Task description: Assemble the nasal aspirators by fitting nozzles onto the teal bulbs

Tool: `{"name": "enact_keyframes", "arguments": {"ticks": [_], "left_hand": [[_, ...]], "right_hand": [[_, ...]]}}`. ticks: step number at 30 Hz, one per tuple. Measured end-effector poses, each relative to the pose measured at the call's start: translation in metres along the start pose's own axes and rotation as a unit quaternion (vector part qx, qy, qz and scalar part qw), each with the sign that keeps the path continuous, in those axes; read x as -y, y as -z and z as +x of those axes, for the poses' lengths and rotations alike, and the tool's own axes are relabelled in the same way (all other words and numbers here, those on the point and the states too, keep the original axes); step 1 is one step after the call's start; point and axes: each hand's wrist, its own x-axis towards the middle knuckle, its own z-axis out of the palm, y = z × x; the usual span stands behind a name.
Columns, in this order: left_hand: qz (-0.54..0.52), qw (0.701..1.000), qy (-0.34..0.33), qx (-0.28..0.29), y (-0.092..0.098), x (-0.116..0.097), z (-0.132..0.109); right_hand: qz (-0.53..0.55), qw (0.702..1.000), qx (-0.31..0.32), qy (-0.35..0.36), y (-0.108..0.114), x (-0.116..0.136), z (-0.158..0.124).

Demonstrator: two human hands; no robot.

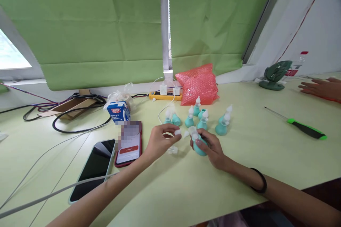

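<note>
My right hand is wrapped round a teal squeeze-bulb nasal aspirator, its clear collar tilted up and left. Between the thumb and fingertips of my left hand is a small translucent white cap, apart from the bulb. A pale nozzle tip shows between the two hands. Below my left fingertips a clear plastic piece lies on the table. Just beyond my hands stand several teal bulbs with white nozzles, such as one aspirator. A bulb without a nozzle lies tipped over.
Left of my hands lie a red-cased phone and a dark-screened phone, near a milk carton and cables. A power strip and red bubble-wrap bag sit behind. Rightward are a screwdriver, green fan and another person's hand.
</note>
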Motion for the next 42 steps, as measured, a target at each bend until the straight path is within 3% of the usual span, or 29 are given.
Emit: {"name": "enact_keyframes", "arguments": {"ticks": [2,5,12,19,28,35,42], "left_hand": [[-0.149,0.987,0.062,0.014,0.008,-0.008,-0.005],[-0.259,0.959,0.097,0.062,0.012,-0.014,-0.010],[-0.325,0.933,0.130,0.083,0.005,-0.011,-0.014],[-0.364,0.919,0.144,0.040,-0.003,-0.001,-0.019],[-0.295,0.949,0.110,0.027,-0.005,0.005,-0.020],[-0.332,0.937,0.112,0.008,-0.014,0.015,-0.022],[-0.352,0.927,0.128,-0.003,-0.019,0.019,-0.024]], "right_hand": [[-0.057,0.998,0.021,0.005,-0.003,0.003,0.000],[-0.124,0.992,0.017,0.013,-0.006,0.007,0.001],[-0.135,0.991,-0.006,0.024,-0.009,0.006,0.000],[-0.118,0.993,0.020,-0.017,-0.013,0.003,-0.002],[0.080,0.985,0.052,-0.142,-0.012,0.005,-0.002],[0.190,0.949,0.037,-0.249,-0.018,0.006,-0.002],[0.261,0.921,0.034,-0.287,-0.021,0.002,-0.002]]}}
